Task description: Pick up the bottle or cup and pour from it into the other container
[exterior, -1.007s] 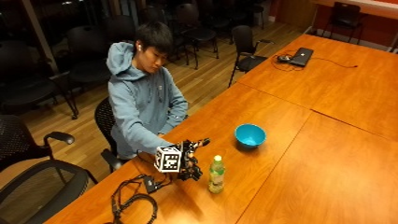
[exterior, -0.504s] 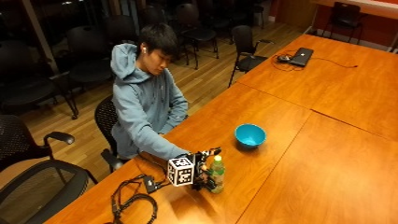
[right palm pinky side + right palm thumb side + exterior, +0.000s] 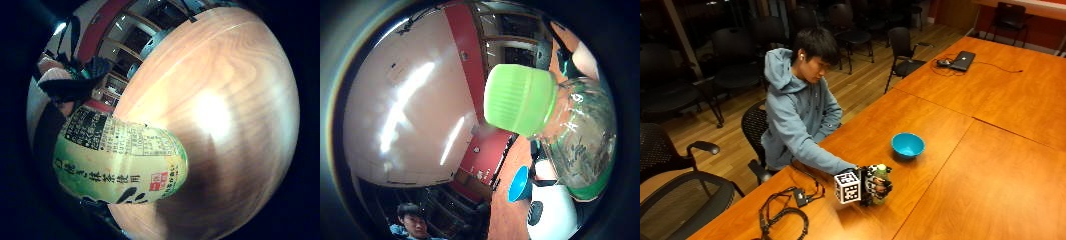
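A clear bottle [image 3: 879, 184] with a green cap and a green label stands upright on the wooden table [image 3: 953, 165], near the person's edge. My gloved right hand [image 3: 869, 187] is wrapped round its body, and fingers [image 3: 881, 186] curl across the label. The little finger side palm view is filled by the label [image 3: 120, 160], with the bottle's base on the wood [image 3: 215, 100]. The green cap [image 3: 520, 100] and the bottle's neck lie close to the palm. A blue bowl [image 3: 907, 145] sits open and upright on the table beyond the bottle, and the blue bowl [image 3: 520, 184] also shows past the cap.
A black cable loop with a small box [image 3: 783, 212] lies on the table at the person's near side. A laptop [image 3: 963, 60] sits at the far end. Office chairs [image 3: 680, 200] stand behind and beside the person. A seam [image 3: 933, 170] runs between table sections.
The gloved hand moved right across the table to the bottle and closed its fingers round it. The bottle and the bowl stay in place.
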